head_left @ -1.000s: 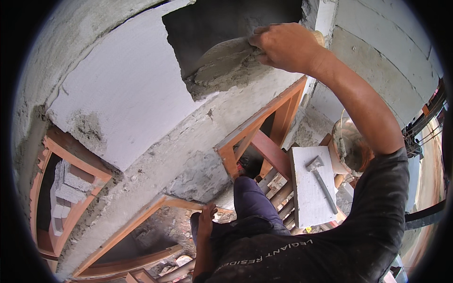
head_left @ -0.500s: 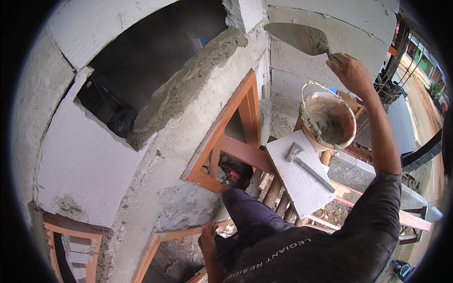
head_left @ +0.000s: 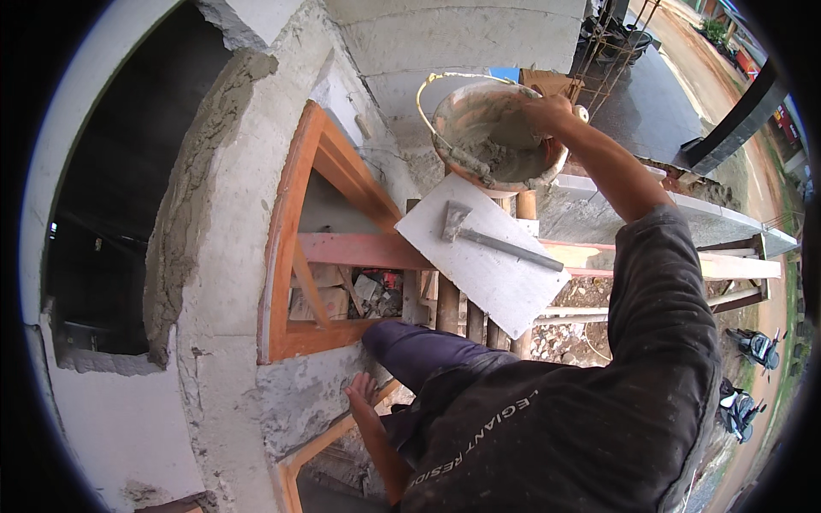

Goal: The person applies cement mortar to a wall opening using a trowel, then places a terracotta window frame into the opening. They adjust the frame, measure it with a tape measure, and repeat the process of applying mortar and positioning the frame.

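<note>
While the bucket (head_left: pixel 496 128) of grey mortar (head_left: pixel 505 154) stands at the top of the scaffold poles (head_left: pixel 462 316), just beyond the white board (head_left: pixel 487 265) bearing a hammer (head_left: pixel 496 239), the right hand (head_left: pixel 547 111) reaches inside it, fingers curled over something whose shape cannot be made out. Lower down, the left hand (head_left: pixel 361 395) lies open, fingers spread, against the rough wall (head_left: pixel 231 282) beneath the orange window frame (head_left: pixel 291 248).

One head-worn fisheye looks steeply down the wall (head_left: pixel 231 282), close above the scaffold.
</note>
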